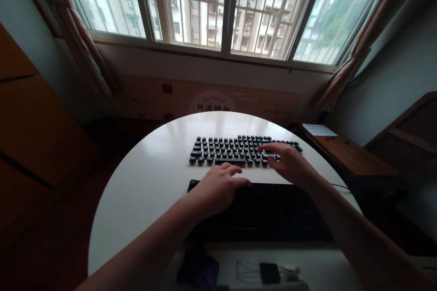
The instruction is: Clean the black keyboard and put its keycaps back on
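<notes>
Loose black keycaps [230,162] are laid out in keyboard rows on a round white table [136,195]. Nearer to me lies a black keyboard base [273,213], its surface too dark to make out. My left hand [221,186] is over the base's far left part, thumb and fingers apart, the thumb tip close to the base's far edge. My right hand [288,161] reaches over the right part of the keycap rows. Its index finger and thumb are spread among the keycaps; whether they touch one cannot be told.
At the near edge are a purple cloth-like thing [200,270], a small black square object [269,273] and a bent wire tool [246,270]. A cable [341,186] runs off to the right. A wooden desk [355,154] with paper [320,130] stands beyond the table.
</notes>
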The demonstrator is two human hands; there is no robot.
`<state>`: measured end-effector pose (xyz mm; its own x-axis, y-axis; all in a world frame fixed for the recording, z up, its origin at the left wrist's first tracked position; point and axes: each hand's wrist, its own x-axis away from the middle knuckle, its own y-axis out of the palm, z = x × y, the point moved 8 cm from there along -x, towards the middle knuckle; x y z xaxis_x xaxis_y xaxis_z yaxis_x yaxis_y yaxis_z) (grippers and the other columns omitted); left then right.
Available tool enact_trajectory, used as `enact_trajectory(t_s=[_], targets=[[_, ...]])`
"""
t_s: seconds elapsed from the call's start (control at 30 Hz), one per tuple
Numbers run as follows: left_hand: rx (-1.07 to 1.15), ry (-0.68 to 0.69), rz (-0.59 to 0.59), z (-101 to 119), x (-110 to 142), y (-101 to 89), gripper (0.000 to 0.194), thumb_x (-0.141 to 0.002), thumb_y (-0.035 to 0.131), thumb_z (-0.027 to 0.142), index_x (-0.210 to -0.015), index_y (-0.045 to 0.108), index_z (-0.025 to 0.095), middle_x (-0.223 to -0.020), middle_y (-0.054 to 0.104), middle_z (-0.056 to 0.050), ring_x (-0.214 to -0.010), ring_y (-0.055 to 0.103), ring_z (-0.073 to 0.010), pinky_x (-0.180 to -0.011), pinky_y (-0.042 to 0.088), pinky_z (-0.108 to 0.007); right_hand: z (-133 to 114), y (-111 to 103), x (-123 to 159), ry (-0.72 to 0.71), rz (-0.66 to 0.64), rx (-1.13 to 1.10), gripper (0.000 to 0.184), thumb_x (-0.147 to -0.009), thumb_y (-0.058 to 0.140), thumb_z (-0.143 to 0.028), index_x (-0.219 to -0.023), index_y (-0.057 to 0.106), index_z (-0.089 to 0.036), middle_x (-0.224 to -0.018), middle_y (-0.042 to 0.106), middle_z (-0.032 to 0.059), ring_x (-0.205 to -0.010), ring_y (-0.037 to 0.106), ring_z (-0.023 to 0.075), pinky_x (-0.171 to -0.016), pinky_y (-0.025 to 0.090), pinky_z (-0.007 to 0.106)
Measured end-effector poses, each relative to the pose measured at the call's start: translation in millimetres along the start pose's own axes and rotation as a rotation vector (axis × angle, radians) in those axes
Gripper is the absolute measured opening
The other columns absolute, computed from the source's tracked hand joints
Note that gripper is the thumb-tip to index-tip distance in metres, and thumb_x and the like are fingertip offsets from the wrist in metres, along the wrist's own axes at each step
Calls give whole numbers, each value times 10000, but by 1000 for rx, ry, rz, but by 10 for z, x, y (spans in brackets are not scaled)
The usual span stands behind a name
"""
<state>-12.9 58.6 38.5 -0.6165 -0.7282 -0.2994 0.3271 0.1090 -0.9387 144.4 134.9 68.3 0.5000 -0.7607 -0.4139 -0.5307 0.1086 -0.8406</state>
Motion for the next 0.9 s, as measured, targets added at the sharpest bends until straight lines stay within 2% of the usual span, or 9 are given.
enact_trajectory(t_s=[0.07,0.17,0.33,0.47,0.63,0.9], targets=[[-25,24,-34,35,-5,92,467,-850,521,81,-1223,669,321,-1308,614,-68,-1147,554,-271,-928,454,-434,182,-89,-199,46,17,60,335,-815,572,-158,-1093,739,-242,-1088,738,49,-1035,669,247,-940,496,384],[-28,18,-84,25,-9,168,505,-831,523,59,-1234,665,327,-1335,604,-67,-1183,547,-279,-951,449,-445,389,-23,-547,74,-48,112,276,-798,599,-170,-1007,770,-226,-997,760,45,-957,694,239,-908,506,351],[-18,19,-66,28,1,122,483,-844,517,70,-1235,660,315,-1372,581,-68,-1221,525,-286,-973,436,-455,554,346,-1118,12,-148,171,283,-789,592,-113,-995,772,-184,-1017,763,55,-984,688,213,-922,490,299],[-17,20,-60,17,24,140,467,-848,523,89,-1236,659,311,-1402,555,-70,-1255,497,-291,-988,428,-462,611,698,-1459,-36,-255,173,284,-760,630,-75,-974,778,-188,-1011,769,46,-980,690,201,-925,484,271],[-4,34,-40,-4,42,164,470,-853,521,107,-1260,640,309,-1443,518,-71,-1324,438,-305,-1029,393,-487,644,955,-1696,-78,-373,180,235,-750,670,-92,-921,789,-200,-958,778,38,-947,697,203,-887,490,258],[4,26,-60,6,15,102,438,-872,512,105,-1236,646,307,-1456,510,-75,-1332,440,-309,-1012,407,-496,720,1102,-1773,-94,-457,135,192,-740,675,-113,-869,791,-197,-879,781,13,-846,707,171,-817,499,219]])
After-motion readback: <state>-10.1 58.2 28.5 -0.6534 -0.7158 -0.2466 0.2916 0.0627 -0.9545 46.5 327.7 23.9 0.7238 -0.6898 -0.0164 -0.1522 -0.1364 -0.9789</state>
